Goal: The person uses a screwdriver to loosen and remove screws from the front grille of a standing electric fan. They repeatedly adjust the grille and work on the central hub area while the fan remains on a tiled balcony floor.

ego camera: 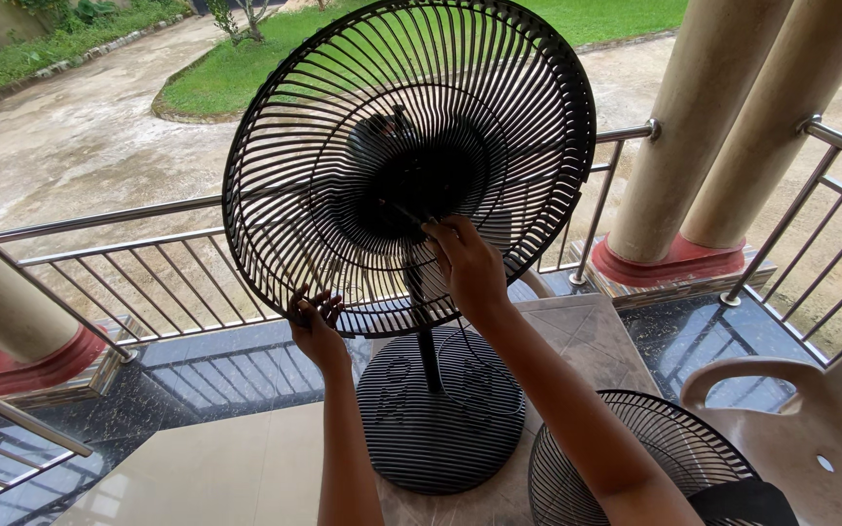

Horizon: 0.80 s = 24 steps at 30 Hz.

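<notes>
A black standing fan stands on a tiled balcony floor, with its round rear grille (pixel 499 117) facing me and no blades on it. My right hand (pixel 465 263) reaches into the grille and pinches something small and dark at the motor hub (pixel 411 185). My left hand (pixel 316 326) grips the lower left rim of the grille. The fan's pole rises from a round ribbed base (pixel 440 419). A second black grille (pixel 635 468) lies on the floor at the lower right, partly behind my right forearm.
A steel railing (pixel 129 244) runs along the balcony edge behind the fan. Two cream pillars (pixel 733 127) on red bases stand at the right. A cream plastic chair (pixel 811 429) sits at the lower right. Beyond the railing are a wet driveway and lawn.
</notes>
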Each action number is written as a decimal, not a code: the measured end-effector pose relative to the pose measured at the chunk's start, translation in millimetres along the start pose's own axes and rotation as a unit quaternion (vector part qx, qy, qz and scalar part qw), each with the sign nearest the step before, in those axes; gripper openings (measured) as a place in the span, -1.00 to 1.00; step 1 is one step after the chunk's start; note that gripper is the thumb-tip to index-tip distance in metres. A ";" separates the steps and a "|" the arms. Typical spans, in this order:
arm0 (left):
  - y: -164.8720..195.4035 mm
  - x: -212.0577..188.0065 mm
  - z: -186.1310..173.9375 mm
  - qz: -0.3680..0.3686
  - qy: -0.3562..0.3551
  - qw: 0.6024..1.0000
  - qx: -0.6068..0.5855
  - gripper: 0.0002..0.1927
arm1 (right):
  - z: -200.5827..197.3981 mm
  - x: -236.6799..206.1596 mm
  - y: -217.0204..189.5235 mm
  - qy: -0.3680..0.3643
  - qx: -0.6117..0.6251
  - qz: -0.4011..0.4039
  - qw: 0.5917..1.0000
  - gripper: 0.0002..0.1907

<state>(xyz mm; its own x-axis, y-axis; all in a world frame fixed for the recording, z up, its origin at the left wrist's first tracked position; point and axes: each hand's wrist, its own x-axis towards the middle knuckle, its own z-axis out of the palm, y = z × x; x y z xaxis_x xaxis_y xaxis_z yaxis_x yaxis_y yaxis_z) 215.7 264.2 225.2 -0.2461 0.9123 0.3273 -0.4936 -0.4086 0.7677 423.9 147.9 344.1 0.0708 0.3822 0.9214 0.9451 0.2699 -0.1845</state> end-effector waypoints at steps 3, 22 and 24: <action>0.8 -0.8 2.1 -0.005 0.001 1.000 0.000 -0.67 | 5.9 0.0 2.9 -0.004 0.008 -0.020 1.000 -0.81; 2.0 -2.3 4.6 -0.015 -0.004 1.000 0.014 -0.66 | 18.2 6.9 8.3 -0.007 0.010 -0.020 1.000 -0.82; 1.9 -2.2 4.5 -0.017 -0.003 1.000 0.013 -0.67 | 18.7 6.3 8.8 -0.010 0.005 -0.024 1.000 -0.82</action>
<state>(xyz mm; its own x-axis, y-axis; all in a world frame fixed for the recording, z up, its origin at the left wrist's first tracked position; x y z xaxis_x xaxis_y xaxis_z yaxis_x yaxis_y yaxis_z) 219.1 261.5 228.4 -0.2239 0.9258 0.3046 -0.4793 -0.3767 0.7927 426.7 169.2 342.0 0.0197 0.3868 0.9220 0.9439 0.2967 -0.1447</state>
